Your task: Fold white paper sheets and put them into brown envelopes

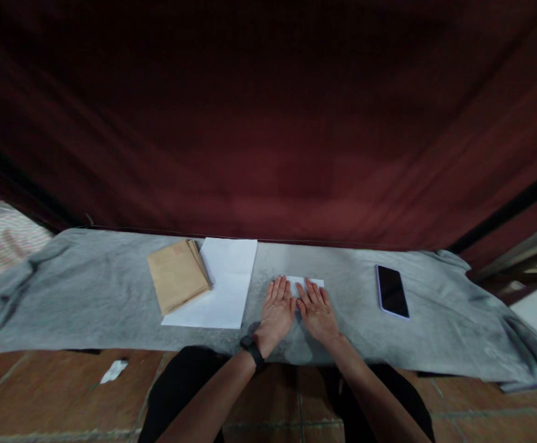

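on white paper (297,280), flat hands (276,312)

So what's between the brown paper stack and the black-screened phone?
In the head view: part of the large white paper sheet, then left hand and right hand on smaller white paper.

We count 1 L hand (276,309) + 1 R hand (317,312), 1 sm. white paper (295,285) under them. On the left, 1 lg. white sheet (231,283) visible & 1 pile of brown paper (176,277), 2+ pcs., exact no. unclear. We see 1 phone (392,292) at right, 1 watch (252,351), 1 grey cloth (88,289), 1 white scrap (114,370) near left.
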Demonstrator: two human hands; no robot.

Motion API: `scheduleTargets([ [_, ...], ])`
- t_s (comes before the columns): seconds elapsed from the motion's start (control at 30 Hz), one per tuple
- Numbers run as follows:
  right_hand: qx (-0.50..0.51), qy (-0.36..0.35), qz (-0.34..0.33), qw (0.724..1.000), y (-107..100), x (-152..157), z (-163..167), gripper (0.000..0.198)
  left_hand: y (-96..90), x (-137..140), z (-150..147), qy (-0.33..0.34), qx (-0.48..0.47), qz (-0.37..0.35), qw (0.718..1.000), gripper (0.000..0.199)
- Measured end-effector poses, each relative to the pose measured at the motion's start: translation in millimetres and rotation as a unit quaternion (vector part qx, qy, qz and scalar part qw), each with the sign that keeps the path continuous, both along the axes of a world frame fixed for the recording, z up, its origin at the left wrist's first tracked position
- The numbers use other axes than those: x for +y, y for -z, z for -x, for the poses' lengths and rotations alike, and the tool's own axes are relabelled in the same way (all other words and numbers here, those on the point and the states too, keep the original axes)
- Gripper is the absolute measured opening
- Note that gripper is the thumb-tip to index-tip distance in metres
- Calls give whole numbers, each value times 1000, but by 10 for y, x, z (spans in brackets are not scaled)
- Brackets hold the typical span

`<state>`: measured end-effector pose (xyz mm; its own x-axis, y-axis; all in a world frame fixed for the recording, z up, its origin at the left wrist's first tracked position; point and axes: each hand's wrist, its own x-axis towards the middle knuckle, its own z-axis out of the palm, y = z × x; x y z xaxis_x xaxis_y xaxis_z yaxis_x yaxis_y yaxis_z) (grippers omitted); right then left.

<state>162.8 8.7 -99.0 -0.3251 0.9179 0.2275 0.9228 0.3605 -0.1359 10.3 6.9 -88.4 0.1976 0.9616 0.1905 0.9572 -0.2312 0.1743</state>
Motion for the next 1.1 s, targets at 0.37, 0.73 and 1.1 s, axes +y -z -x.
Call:
scheduleTargets([
  [0.37,18,62,32,997,-68,55,-135,52,115,96,41,4,-5,-5,1000,62],
  [0.73,109,199,66,972,-331,247,-417,31,38,65,32,2,8,-14,1000,71],
  [1.1,200,183,213,939,-399,317,-419,21,23,64,39,-5,26,-19,999,74],
])
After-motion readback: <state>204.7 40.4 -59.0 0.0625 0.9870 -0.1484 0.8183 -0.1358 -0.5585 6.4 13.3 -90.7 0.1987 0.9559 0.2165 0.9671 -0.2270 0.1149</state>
